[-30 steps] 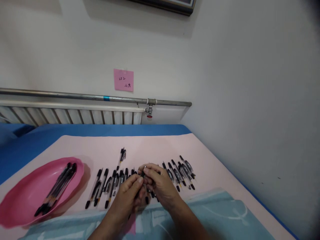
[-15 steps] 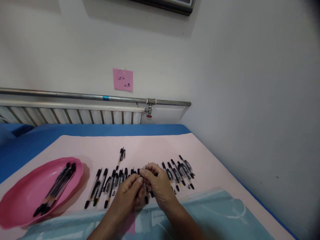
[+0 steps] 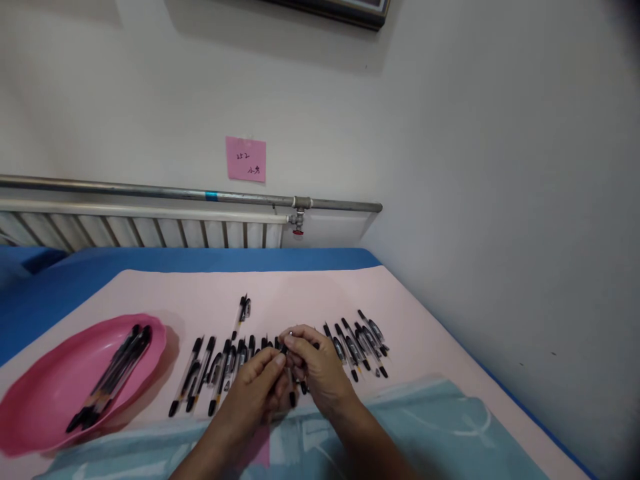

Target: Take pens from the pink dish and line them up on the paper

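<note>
My left hand (image 3: 255, 393) and my right hand (image 3: 315, 370) meet over the middle of a row of black-capped clear pens (image 3: 360, 340) lying on a pink sheet (image 3: 300, 293). Both hands are closed in a pinch on one black pen (image 3: 290, 380), which points down toward me between the fingertips. More pens of the row (image 3: 207, 373) lie to the left of my hands. One pen (image 3: 243, 312) lies apart, farther back. A pink oval dish (image 3: 35, 413) at the left holds several finished pens (image 3: 113, 383).
A light blue cloth (image 3: 440, 433) covers the near edge. Blue bedding (image 3: 200, 260) lies beyond the pink sheet. A radiator and metal pipe (image 3: 200, 195) run along the back wall, with a pink note (image 3: 245, 159) above. A white wall stands close on the right.
Both hands stay together on the pen with only small finger shifts. The view has nudged slightly; the pens and dish have not moved.
</note>
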A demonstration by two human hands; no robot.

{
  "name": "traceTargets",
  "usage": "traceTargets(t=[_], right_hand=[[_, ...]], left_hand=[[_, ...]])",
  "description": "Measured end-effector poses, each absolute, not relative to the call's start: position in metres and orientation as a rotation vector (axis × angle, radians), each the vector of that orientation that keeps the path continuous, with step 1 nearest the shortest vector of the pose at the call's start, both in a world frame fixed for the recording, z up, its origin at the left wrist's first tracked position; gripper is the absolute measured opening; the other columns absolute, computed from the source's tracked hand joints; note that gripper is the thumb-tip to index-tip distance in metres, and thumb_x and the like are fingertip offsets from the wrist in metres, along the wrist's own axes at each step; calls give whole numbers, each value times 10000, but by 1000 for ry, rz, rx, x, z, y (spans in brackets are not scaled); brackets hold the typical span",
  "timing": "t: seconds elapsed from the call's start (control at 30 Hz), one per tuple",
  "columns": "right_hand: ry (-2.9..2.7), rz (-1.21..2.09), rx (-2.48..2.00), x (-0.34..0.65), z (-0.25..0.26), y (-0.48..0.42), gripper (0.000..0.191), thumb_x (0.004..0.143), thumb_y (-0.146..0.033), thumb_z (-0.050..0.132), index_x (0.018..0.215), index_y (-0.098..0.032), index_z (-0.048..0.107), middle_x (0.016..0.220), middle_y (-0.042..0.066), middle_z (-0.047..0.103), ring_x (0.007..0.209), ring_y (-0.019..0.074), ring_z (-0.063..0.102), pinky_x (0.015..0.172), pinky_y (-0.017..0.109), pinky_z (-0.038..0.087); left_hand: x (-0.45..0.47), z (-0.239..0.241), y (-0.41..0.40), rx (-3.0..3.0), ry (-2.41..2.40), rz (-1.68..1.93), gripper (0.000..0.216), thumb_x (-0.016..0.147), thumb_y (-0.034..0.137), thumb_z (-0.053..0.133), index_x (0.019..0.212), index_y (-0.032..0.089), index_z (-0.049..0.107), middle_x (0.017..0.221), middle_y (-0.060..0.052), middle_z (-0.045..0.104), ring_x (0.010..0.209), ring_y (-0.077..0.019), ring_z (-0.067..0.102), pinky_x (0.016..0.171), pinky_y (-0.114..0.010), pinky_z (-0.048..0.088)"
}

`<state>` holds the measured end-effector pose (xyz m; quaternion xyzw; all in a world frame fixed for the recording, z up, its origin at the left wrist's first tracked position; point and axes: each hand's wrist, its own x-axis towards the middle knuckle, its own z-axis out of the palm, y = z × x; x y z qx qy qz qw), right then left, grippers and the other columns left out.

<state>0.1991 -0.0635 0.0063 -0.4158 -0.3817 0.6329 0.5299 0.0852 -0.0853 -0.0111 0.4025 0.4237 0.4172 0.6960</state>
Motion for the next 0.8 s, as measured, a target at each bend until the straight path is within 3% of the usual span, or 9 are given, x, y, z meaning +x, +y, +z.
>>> traceTargets(t=[0.13,0.23,0.33,0.63,0.8], right_hand=[[-875,1527,-1000,198,7,-64,194,636,-302,674,762,-160,632,619,-26,538,458,51,390,388,179,249],[-876,1439,-1039,197,3,-64,156,624,-275,690,667,-164,590,489,-68,440,412,44,349,382,176,248],[-847,1392,-983,199,0,-60,153,659,-295,662,705,-165,597,448,-82,389,386,40,298,364,173,221],[-716,1229,-907,207,5,-55,149,661,-278,662,715,-170,574,616,-31,547,402,32,348,341,161,231],[-629,1136,-891,216,7,-50,162,638,-265,682,677,-161,564,613,-32,538,421,36,388,333,150,250]], left_hand=[[84,-9,-85,868,954,925,343,725,516,552,695,193,440,422,114,346,308,-7,190,326,-145,98],[84,-11,-85,885,942,919,337,734,514,541,699,195,440,434,111,363,308,-5,187,325,-146,97],[85,-12,-86,907,928,897,332,746,516,525,708,196,444,459,103,391,315,-7,190,325,-148,110],[87,-7,-88,953,931,815,330,747,504,523,685,188,451,441,100,387,325,-16,199,330,-152,117],[86,-5,-88,1002,953,798,353,727,508,539,635,180,446,437,94,392,329,-17,220,340,-158,143]])
